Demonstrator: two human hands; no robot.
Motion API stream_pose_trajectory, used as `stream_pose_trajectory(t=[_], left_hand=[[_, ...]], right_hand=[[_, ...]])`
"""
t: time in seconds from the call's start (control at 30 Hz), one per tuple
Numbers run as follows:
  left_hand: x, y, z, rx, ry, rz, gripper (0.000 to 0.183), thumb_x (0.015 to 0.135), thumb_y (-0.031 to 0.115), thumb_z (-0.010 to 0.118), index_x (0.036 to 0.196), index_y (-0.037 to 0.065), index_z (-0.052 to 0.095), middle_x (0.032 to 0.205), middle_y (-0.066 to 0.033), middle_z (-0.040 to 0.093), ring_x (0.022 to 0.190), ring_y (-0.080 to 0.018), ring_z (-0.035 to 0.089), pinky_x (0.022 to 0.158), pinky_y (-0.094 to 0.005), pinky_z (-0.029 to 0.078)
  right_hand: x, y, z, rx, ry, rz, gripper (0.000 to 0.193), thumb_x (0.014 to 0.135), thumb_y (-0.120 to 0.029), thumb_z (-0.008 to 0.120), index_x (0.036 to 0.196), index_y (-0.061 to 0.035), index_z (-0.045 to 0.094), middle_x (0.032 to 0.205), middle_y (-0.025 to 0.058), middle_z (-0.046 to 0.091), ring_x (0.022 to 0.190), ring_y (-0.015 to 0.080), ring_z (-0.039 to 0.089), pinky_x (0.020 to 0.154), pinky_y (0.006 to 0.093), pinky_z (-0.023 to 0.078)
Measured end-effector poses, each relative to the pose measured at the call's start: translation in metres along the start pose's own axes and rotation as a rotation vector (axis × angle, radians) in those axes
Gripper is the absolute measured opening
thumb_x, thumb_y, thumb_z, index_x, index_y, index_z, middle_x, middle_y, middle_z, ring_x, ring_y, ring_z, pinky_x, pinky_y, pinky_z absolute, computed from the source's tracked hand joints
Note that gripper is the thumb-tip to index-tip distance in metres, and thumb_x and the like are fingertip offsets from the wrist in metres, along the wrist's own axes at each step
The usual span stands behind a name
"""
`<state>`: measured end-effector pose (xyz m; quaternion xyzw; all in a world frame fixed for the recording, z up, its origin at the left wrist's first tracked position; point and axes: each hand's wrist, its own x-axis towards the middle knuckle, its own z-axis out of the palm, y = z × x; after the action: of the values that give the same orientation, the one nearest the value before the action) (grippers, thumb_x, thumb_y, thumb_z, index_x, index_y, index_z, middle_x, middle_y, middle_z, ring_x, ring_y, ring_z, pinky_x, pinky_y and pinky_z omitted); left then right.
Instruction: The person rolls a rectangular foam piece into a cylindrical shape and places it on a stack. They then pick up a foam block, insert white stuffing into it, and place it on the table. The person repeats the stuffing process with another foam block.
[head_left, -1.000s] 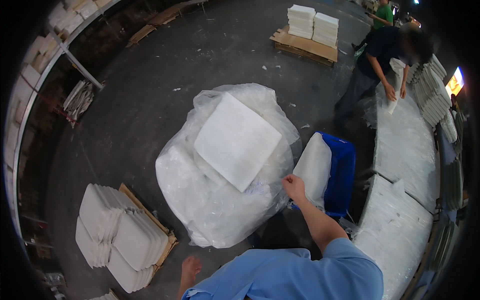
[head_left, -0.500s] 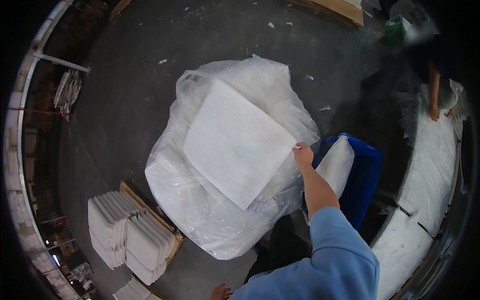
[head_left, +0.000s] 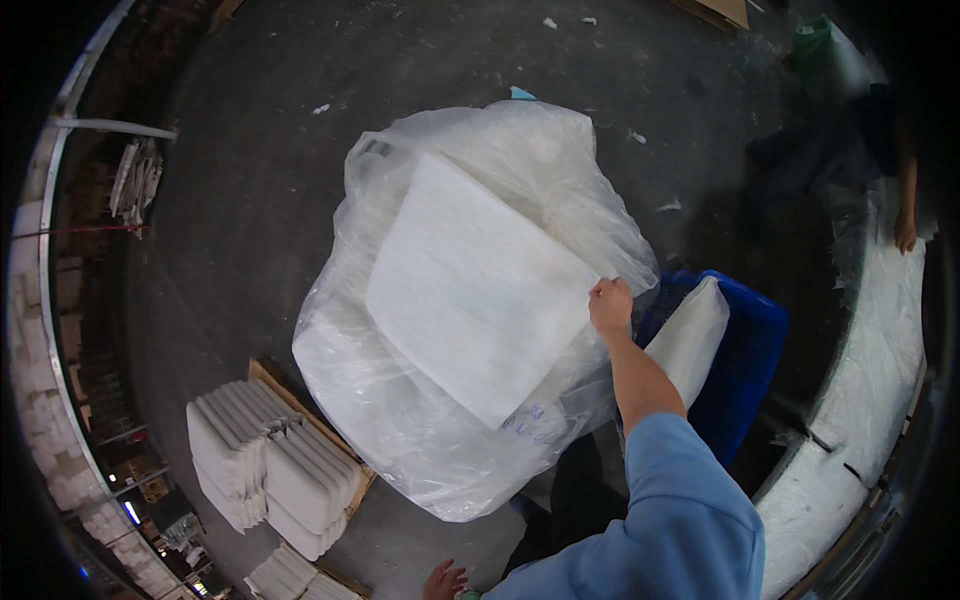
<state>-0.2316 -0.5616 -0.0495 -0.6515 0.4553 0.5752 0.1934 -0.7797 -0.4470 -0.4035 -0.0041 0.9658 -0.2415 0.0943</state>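
A square white sheet of padding (head_left: 478, 290) lies flat on a large clear plastic bag (head_left: 420, 470) that bulges with white contents. My right hand (head_left: 609, 303) is closed at the sheet's right corner, pinching its edge between thumb and fingers. Low in the picture, at the bottom edge, my left hand (head_left: 445, 580) hangs with its fingers apart and nothing in them. Just right of the bag stands a blue bin (head_left: 755, 350) with a white plump piece (head_left: 692, 335) leaning inside it.
Stacks of white pads (head_left: 270, 455) stand on cardboard at the lower left. Along the right side runs a long row of plastic-wrapped white bundles (head_left: 870, 345), with another person's hand (head_left: 905, 232) resting at its far end. White scraps lie on the grey floor (head_left: 250, 200).
The view has shifted slightly, so most things sit a little farther right. My right hand stays at the sheet's corner. The other person's arm has moved along the wrapped bundles.
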Motion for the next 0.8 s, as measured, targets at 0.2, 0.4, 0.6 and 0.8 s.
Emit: stream_pose_trajectory(t=[0.2, 0.4, 0.6, 0.8], left_hand=[[0.003, 0.015, 0.017, 0.079, -0.026, 0.029, 0.054, 0.105, 0.036, 0.057, 0.147, 0.002, 0.050, 0.123, -0.0146, 0.069, 0.108, -0.0231, 0.066, 0.091, -0.0330, 0.052], [0.020, 0.044, 0.029, 0.160, -0.011, 0.183, 0.049, 0.103, 0.028, 0.059, 0.144, 0.003, 0.053, 0.123, -0.0128, 0.070, 0.104, -0.0212, 0.067, 0.087, -0.0329, 0.053], [0.027, 0.033, 0.005, 0.148, 0.017, 0.239, 0.046, 0.103, 0.023, 0.059, 0.144, 0.003, 0.054, 0.119, -0.0124, 0.073, 0.096, -0.0182, 0.070, 0.083, -0.0284, 0.053], [0.037, 0.026, -0.024, 0.055, -0.045, 0.361, 0.041, 0.106, 0.018, 0.051, 0.144, 0.001, 0.053, 0.124, -0.0154, 0.070, 0.103, -0.0188, 0.070, 0.087, -0.0274, 0.054]], right_hand=[[-0.085, -0.049, -0.011, 0.237, -0.055, -0.325, 0.007, 0.075, -0.009, 0.073, 0.071, -0.0108, 0.068, 0.089, 0.0125, 0.064, 0.090, 0.0355, 0.062, 0.083, 0.0467, 0.050], [-0.162, -0.079, -0.028, 0.489, -0.361, -0.350, 0.010, 0.080, -0.005, 0.071, 0.085, -0.0073, 0.064, 0.097, 0.0128, 0.068, 0.093, 0.0342, 0.065, 0.084, 0.0439, 0.052], [-0.197, -0.146, -0.082, 0.848, -0.700, -0.214, 0.015, 0.094, -0.011, 0.071, 0.095, -0.0047, 0.058, 0.086, 0.0038, 0.065, 0.073, 0.0124, 0.059, 0.068, 0.0285, 0.049], [-0.238, -0.234, -0.165, 1.325, -0.814, -0.382, 0.009, 0.099, -0.004, 0.065, 0.100, -0.0053, 0.056, 0.089, -0.0031, 0.058, 0.079, 0.0061, 0.053, 0.072, 0.0250, 0.047]])
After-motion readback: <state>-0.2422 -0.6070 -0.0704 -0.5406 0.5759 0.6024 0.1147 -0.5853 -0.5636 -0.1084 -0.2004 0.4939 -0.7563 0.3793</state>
